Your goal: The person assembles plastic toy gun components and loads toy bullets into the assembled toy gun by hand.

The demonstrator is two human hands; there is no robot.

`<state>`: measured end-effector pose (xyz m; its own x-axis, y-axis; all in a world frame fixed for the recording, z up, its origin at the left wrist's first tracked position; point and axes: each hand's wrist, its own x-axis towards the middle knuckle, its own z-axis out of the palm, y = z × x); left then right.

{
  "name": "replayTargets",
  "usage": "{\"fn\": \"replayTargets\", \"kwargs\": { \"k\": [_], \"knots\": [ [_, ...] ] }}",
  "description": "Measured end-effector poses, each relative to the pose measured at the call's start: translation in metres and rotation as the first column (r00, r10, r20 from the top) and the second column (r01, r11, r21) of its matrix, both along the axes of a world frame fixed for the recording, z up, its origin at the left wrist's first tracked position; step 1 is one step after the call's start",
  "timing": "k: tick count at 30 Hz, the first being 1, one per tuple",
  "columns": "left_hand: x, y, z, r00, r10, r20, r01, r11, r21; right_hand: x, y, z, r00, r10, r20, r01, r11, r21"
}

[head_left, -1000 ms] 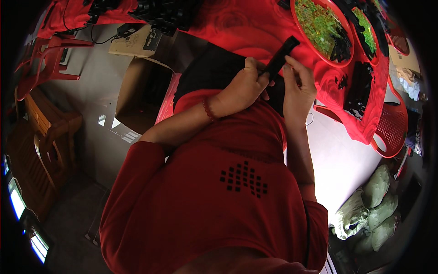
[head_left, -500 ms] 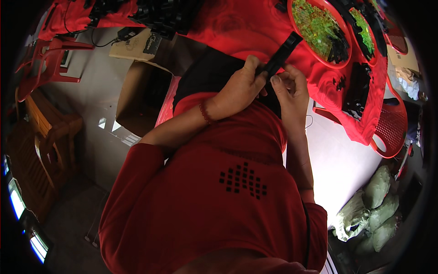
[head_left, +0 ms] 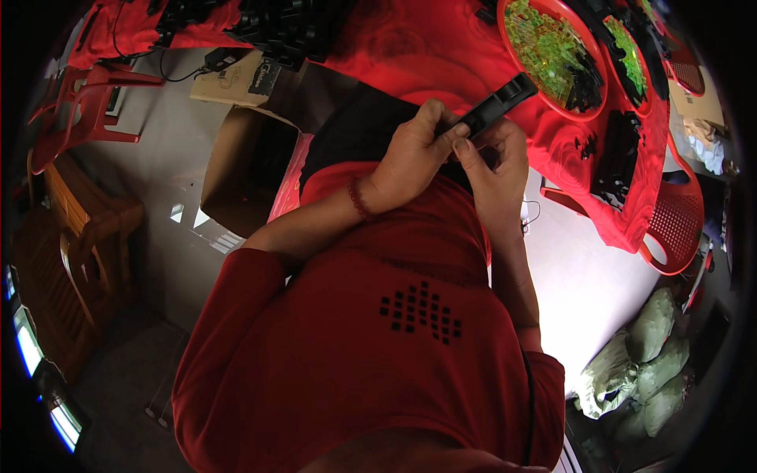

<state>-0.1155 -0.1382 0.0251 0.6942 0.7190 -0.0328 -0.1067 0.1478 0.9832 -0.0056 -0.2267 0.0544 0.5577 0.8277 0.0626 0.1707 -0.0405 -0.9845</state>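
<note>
Between both hands, over my lap near the table's edge, is a long black plastic bar (head_left: 498,104) with a recess near its far end. My left hand (head_left: 410,158) pinches its near end between thumb and fingers. My right hand (head_left: 502,162) is closed against the same end from the other side, thumb and fingertips pressed together; whether a small part sits between them is hidden. Just beyond the bar's far end stands a red basin (head_left: 579,117), holding small translucent yellow-green pieces (head_left: 544,51) and some black ones (head_left: 585,88).
A red cloth covers the table (head_left: 441,47). Black parts (head_left: 276,31) are heaped at its far left; another basin of green pieces (head_left: 628,59) and a black tray (head_left: 619,162) are at right. An open cardboard box (head_left: 225,177) stands left of my legs, sacks (head_left: 654,363) lower right.
The black bar has tilted lower, its far end swinging down and to the right. Both hands have shifted slightly with it and keep their hold.
</note>
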Motion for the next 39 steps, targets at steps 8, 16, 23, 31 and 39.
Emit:
{"fn": "replayTargets", "kwargs": {
  "k": [8,16,23,31,39],
  "knots": [
    [-0.004,0.005,-0.005,0.994,-0.089,0.066,0.09,0.996,-0.018,-0.005,-0.004,0.0,0.992,-0.04,0.123,0.033,0.998,0.062],
    [-0.004,0.006,-0.003,0.987,-0.054,0.151,0.062,0.997,-0.05,-0.009,-0.008,-0.001,0.963,-0.034,0.269,0.012,0.997,0.082],
    [-0.002,0.009,-0.003,0.97,-0.079,0.231,0.128,0.97,-0.208,-0.014,-0.009,-0.002,0.942,-0.086,0.323,0.061,0.994,0.087],
    [-0.009,0.012,0.007,0.977,-0.18,0.114,0.187,0.981,-0.055,-0.006,-0.01,0.01,0.99,-0.008,0.141,0.007,1.0,0.014],
    [-0.004,0.011,0.019,0.993,-0.103,0.048,0.1,0.993,0.059,0.005,-0.004,0.028,0.967,-0.134,0.218,0.111,0.987,0.115]
  ]
}}
